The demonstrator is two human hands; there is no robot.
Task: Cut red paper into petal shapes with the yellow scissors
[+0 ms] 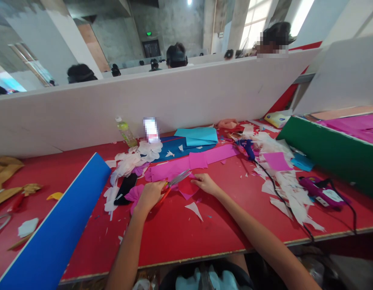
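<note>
My left hand is closed round the orange handles of a pair of scissors, whose blades point right over the red tabletop. Just right of the blade tips, my right hand pinches a small piece of pink paper; the fingers partly hide it. Behind both hands lies a long pink paper strip, with a smaller pink piece on top of it. Bunched pink paper petals rest beside my left hand. A white paper scrap lies in front of my right hand.
Blue and green boards flank the workspace. A hot glue gun, a purple device with a cord and white scraps lie right. A bottle and phone stand by the white partition; people sit beyond it.
</note>
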